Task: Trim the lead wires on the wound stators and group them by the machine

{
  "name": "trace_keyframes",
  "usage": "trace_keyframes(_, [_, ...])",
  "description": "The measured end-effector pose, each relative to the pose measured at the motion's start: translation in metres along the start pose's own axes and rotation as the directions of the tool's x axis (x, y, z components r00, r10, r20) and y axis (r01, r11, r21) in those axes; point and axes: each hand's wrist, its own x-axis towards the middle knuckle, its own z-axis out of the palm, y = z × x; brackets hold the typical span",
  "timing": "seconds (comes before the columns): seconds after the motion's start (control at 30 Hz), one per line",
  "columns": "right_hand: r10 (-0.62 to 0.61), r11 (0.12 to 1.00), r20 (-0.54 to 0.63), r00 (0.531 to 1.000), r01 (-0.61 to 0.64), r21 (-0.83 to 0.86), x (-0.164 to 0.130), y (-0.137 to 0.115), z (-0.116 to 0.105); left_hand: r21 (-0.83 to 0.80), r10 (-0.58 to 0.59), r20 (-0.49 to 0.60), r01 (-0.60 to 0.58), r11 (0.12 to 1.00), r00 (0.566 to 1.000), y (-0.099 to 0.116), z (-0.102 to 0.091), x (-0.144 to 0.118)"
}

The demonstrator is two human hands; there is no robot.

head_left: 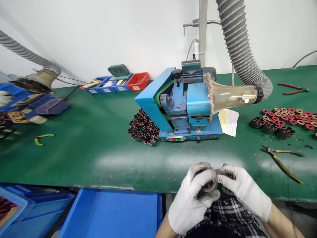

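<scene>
Between my gloved fingertips, just off the near edge of the green table (99, 155), sits a small dark round stator part (210, 185). My left hand (195, 198) has its fingers curled shut around its rim, and my right hand (244, 190) pinches the same piece from the other side, fingers together. I judge it stiff and fairly heavy for its size, with fine copper windings that could snag or bend, so the outer metal ring is the safer hold. Straight ahead stands the blue machine (183, 105) with a clear funnel (230, 96) on a ribbed grey hose (237, 43). Finished-looking stators are stacked left of it (143, 127), more lie at right (284, 120), and yellow-handled pliers (282, 158) lie near my right hand.
</scene>
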Motion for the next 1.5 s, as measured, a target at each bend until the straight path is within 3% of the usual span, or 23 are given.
trace_keyframes(0.1, [-0.008,0.998,-0.011,1.000,0.007,-0.055,-0.001,0.002,0.000,-0.021,-0.019,0.072,0.021,1.000,0.997,0.001,-0.006,0.003])
trace_keyframes(0.2, [-0.131,0.955,-0.111,0.985,0.095,-0.281,-0.002,0.004,0.004,-0.088,-0.043,0.169,0.058,0.994,0.985,-0.003,-0.005,0.004])
trace_keyframes(0.3, [-0.214,0.901,-0.180,0.960,0.123,-0.416,0.003,0.005,0.008,-0.007,-0.009,0.090,0.010,1.000,0.996,-0.016,0.007,-0.001])
trace_keyframes(0.4, [-0.005,0.956,-0.019,1.000,0.000,-0.292,0.013,0.007,0.007,0.241,0.015,-0.061,0.000,0.970,0.998,-0.034,0.022,-0.010])
trace_keyframes(0.5, [0.141,0.965,0.209,0.968,-0.087,-0.247,0.023,0.010,0.003,0.319,0.051,-0.072,-0.025,0.947,0.996,-0.048,0.028,-0.013])
trace_keyframes(0.57, [0.121,0.955,0.235,0.964,-0.048,-0.291,0.028,0.010,0.001,0.289,-0.003,-0.014,0.006,0.957,1.000,-0.052,0.025,-0.009])
trace_keyframes(0.7, [-0.047,0.882,0.254,0.966,0.160,-0.443,0.034,0.003,-0.005,0.236,-0.102,0.101,0.076,0.969,0.990,-0.054,0.013,0.002])
trace_keyframes(0.8, [-0.138,0.736,0.396,0.908,0.362,-0.572,0.040,-0.001,-0.020,0.198,-0.095,0.153,0.064,0.978,0.984,-0.057,0.006,0.004])
trace_keyframes(0.9, [-0.158,0.628,0.464,0.871,0.451,-0.634,0.044,-0.002,-0.045,0.187,-0.094,0.160,0.064,0.980,0.983,-0.059,0.003,0.002])
trace_keyframes(1.03, [-0.140,0.716,0.290,0.947,0.299,-0.631,0.045,-0.003,-0.061,0.165,-0.070,0.158,0.044,0.985,0.985,-0.056,0.002,0.001])
trace_keyframes(1.13, [-0.143,0.851,0.168,0.975,0.208,-0.482,0.046,-0.004,-0.043,0.169,-0.067,0.099,0.049,0.984,0.993,-0.053,0.006,0.002])
trace_keyframes(1.3, [-0.128,0.898,0.224,0.966,0.209,-0.388,0.053,-0.007,-0.002,0.227,-0.102,0.024,0.094,0.969,0.995,-0.054,0.013,-0.001])
trace_keyframes(1.5, [-0.157,0.825,0.290,0.944,0.287,-0.487,0.048,0.000,-0.014,0.203,-0.092,0.068,0.077,0.976,0.993,-0.052,0.009,0.002])
